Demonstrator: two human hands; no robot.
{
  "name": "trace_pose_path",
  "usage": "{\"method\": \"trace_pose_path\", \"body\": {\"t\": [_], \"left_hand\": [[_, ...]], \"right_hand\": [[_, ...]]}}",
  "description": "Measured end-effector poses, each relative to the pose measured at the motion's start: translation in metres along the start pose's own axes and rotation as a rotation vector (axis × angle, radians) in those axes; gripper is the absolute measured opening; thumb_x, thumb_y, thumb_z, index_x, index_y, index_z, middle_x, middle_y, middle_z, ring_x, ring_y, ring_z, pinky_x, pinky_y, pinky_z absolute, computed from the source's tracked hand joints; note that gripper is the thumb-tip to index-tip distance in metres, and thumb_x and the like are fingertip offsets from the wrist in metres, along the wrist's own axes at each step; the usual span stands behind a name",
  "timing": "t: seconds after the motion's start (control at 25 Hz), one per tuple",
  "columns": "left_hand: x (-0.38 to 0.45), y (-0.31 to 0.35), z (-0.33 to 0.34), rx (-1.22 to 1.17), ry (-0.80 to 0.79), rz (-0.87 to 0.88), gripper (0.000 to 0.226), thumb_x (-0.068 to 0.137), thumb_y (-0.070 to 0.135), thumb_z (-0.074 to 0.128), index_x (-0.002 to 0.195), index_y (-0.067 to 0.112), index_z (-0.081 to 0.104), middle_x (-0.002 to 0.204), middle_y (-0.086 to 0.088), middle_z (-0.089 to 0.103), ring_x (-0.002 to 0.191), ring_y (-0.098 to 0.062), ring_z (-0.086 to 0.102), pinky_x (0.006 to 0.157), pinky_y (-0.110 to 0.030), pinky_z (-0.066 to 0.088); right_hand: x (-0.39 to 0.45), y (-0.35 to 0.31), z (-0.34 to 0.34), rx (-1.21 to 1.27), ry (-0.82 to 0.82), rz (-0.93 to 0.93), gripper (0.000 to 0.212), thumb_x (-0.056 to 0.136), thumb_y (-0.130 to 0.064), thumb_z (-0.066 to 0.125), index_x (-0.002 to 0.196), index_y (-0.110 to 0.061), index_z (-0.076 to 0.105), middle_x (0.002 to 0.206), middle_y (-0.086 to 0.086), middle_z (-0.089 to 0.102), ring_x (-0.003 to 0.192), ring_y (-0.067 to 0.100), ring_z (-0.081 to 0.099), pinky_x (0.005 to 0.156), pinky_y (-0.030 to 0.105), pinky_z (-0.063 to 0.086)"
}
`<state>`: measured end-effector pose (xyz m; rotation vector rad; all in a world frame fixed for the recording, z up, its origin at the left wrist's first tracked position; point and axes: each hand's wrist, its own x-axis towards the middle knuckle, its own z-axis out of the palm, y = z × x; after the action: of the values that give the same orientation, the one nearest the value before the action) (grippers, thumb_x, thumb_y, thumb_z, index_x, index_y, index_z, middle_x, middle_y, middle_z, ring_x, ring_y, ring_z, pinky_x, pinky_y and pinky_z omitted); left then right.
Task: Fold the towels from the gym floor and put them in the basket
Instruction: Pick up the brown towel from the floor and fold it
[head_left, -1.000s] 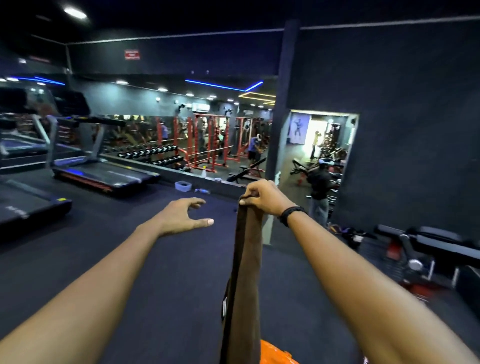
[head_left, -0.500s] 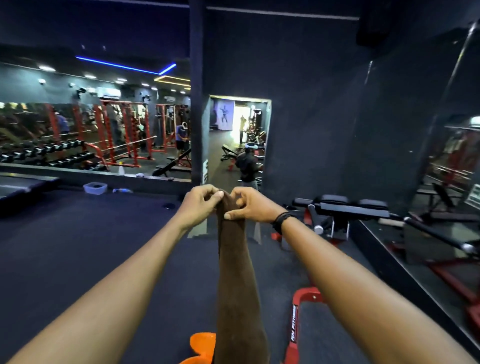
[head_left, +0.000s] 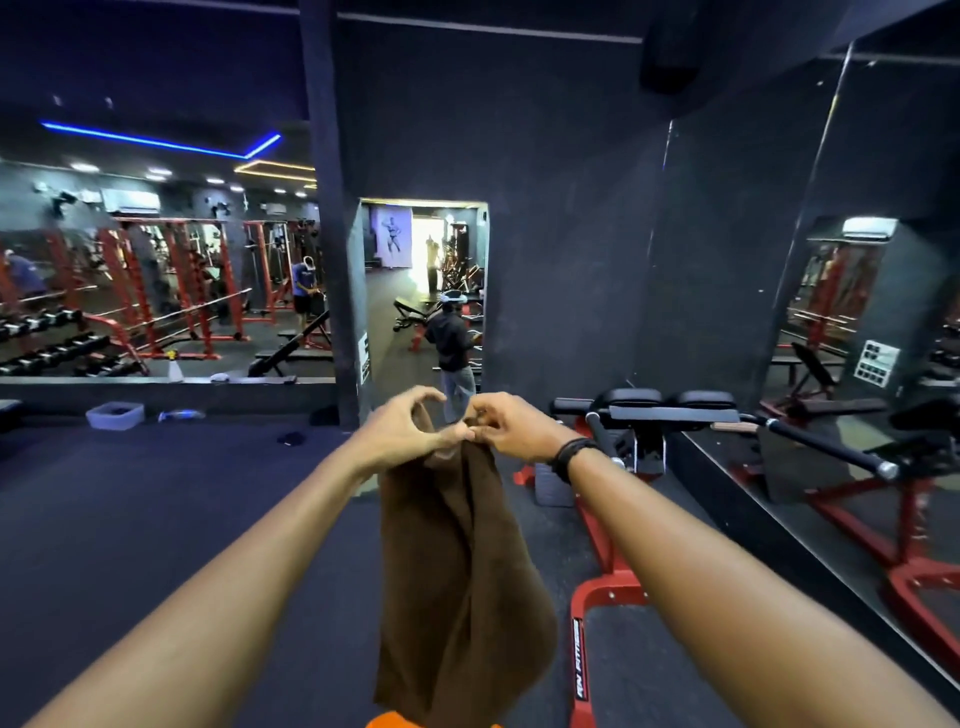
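A: Start at the far left. What lies out there?

B: Well to the left of the fingers, a rack of dumbbells (head_left: 49, 343) shows in the wall mirror (head_left: 156, 291), and on the dark floor (head_left: 130, 519) below it sit a small pale tub (head_left: 115, 415) and a bottle (head_left: 182, 415) lying on its side.

A: And the left hand?

B: The left hand (head_left: 402, 434) is held out in front, its thumb and fingers curled and pinching the top edge of the brown towel (head_left: 457, 582).

A: Where is the towel, then?

B: It hangs straight down from the fingertips of both hands, bunched in loose folds, in the air above the floor. A bit of something orange (head_left: 389, 721) peeks out under its lower end; I cannot tell what it is.

A: The right hand?

B: The right hand (head_left: 511, 428) is just beside the left, almost touching it, and its fingers are curled and pinch the same top edge. A dark band (head_left: 571, 453) circles that wrist.

A: Beyond the fingers?

B: A doorway (head_left: 423, 291) opens behind them, with a person in dark clothes (head_left: 451, 343) standing in it.

A: And to the right?

B: A red-framed bench machine (head_left: 649, 415) with black pads stands near the right wrist, and farther right a second mirror (head_left: 857, 338) runs along the wall.
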<state>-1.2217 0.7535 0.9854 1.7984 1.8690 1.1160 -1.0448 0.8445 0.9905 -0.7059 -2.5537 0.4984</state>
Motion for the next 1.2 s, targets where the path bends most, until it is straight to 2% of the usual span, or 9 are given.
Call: {"method": "trace_pose_path", "body": {"t": [0.08,0.2,0.44,0.56,0.68,0.8,0.96,1.08,1.2], "left_hand": [[0.014,-0.007,-0.007,0.150,-0.115,0.032,0.029,0.074,0.050,0.075,0.093,0.029,0.069,0.070,0.008,0.062,0.068,-0.008,0.060,0.067,-0.029,0.050],[0.026,-0.018,-0.023,-0.090,-0.150,0.030,0.013,0.087,0.022,0.069,0.075,0.018,0.072,0.069,0.000,0.071,0.065,-0.015,0.068,0.071,-0.033,0.058],[0.046,-0.038,-0.053,-0.486,0.119,0.043,0.021,0.095,0.012,0.056,0.075,0.010,0.063,0.059,0.006,0.064,0.052,-0.002,0.058,0.051,-0.012,0.046],[0.053,-0.058,-0.064,-0.516,0.222,-0.040,0.024,0.096,0.014,0.053,0.073,0.011,0.057,0.055,0.009,0.061,0.049,0.002,0.054,0.049,-0.010,0.044],[0.067,-0.078,-0.059,-0.478,0.294,-0.178,0.022,0.096,0.025,0.054,0.082,0.008,0.056,0.075,-0.005,0.060,0.063,-0.008,0.054,0.056,-0.018,0.042],[0.080,-0.090,-0.046,-0.652,0.203,-0.451,0.069,0.078,0.057,0.062,0.116,0.001,0.052,0.101,-0.015,0.061,0.085,-0.023,0.061,0.072,-0.030,0.049],[0.065,-0.066,-0.020,-0.865,-0.018,-0.477,0.022,0.093,0.015,0.041,0.099,0.005,0.059,0.089,-0.016,0.059,0.072,-0.022,0.058,0.067,-0.029,0.049],[0.058,-0.050,0.007,-0.710,0.101,-0.310,0.012,0.096,0.003,0.049,0.089,0.009,0.056,0.078,-0.009,0.058,0.065,-0.014,0.056,0.057,-0.021,0.048],[0.053,-0.048,0.023,-0.560,0.231,-0.208,0.020,0.085,0.002,0.067,0.075,0.015,0.056,0.073,-0.010,0.063,0.074,-0.022,0.058,0.072,-0.039,0.050]], "right_hand": [[0.013,-0.003,-0.002,0.034,0.012,0.007,0.005,0.087,-0.011,0.065,0.085,-0.014,0.062,0.081,0.011,0.068,0.069,0.009,0.054,0.066,0.030,0.046],[0.023,0.002,-0.005,0.118,-0.044,0.043,0.007,0.085,-0.018,0.071,0.081,-0.017,0.065,0.069,-0.002,0.062,0.060,0.001,0.050,0.062,0.022,0.043],[0.014,0.040,0.023,-0.066,-0.357,0.237,0.026,0.079,-0.025,0.077,0.090,-0.002,0.073,0.085,0.012,0.073,0.066,0.004,0.057,0.066,0.024,0.047],[0.012,0.058,0.027,-0.231,-0.398,0.377,0.026,0.085,-0.033,0.070,0.086,-0.007,0.072,0.071,0.001,0.064,0.064,0.010,0.054,0.057,0.021,0.041],[0.029,0.058,0.020,-0.113,-0.304,0.415,0.031,0.091,-0.031,0.063,0.062,-0.021,0.059,0.058,-0.009,0.052,0.054,0.005,0.047,0.051,0.019,0.037],[0.047,0.046,0.018,0.132,-0.229,0.397,0.032,0.089,-0.025,0.066,0.059,-0.021,0.055,0.051,-0.008,0.051,0.046,0.007,0.043,0.044,0.017,0.036],[0.065,0.042,0.027,0.478,-0.035,0.498,0.022,0.090,-0.007,0.063,0.070,-0.013,0.055,0.063,0.004,0.052,0.044,0.009,0.042,0.039,0.021,0.034],[0.073,0.044,0.030,0.545,0.125,0.556,0.019,0.087,0.004,0.058,0.083,-0.012,0.051,0.069,0.003,0.048,0.047,0.009,0.043,0.033,0.017,0.035],[0.078,0.046,0.036,0.540,0.153,0.562,0.029,0.085,0.007,0.050,0.064,-0.012,0.053,0.063,0.007,0.051,0.046,0.013,0.045,0.041,0.020,0.039]]}}
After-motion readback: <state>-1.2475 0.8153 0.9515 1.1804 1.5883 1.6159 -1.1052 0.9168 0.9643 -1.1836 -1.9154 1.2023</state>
